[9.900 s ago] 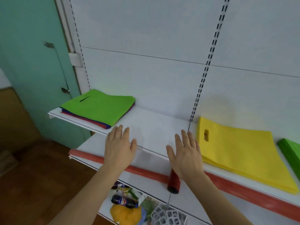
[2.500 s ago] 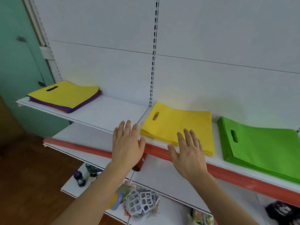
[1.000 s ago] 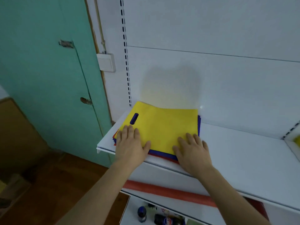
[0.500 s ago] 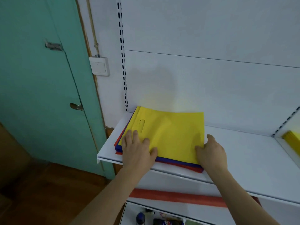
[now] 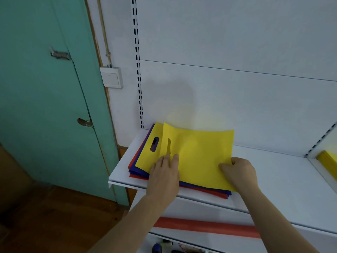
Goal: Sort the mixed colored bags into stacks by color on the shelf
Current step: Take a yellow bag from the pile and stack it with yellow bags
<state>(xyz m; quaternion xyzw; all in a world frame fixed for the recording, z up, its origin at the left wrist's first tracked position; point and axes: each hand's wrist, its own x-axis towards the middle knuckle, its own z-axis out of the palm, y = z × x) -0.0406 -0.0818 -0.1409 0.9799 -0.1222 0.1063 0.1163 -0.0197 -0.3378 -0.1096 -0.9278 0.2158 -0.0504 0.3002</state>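
A mixed stack of flat bags [image 5: 138, 172] lies at the left end of the white shelf [image 5: 284, 181]; blue and red edges show under two yellow bags. My right hand [image 5: 238, 172] pinches the right edge of the top yellow bag [image 5: 198, 156], which is shifted right and lifted at its far edge. The second yellow bag [image 5: 147, 156], with its handle slot, shows underneath. My left hand [image 5: 164, 174] lies flat with straight fingers on that lower yellow bag at the top bag's left edge.
A sorted yellow stack [image 5: 328, 157] shows at the right edge on the neighbouring shelf section. A teal door [image 5: 45, 106] and a wall switch [image 5: 111, 77] stand to the left. A lower shelf with a red strip [image 5: 206, 226] juts out below.
My right hand has drawn the top yellow bag to the right and up, uncovering a second yellow bag beneath it. My left hand stays pressed on the stack.
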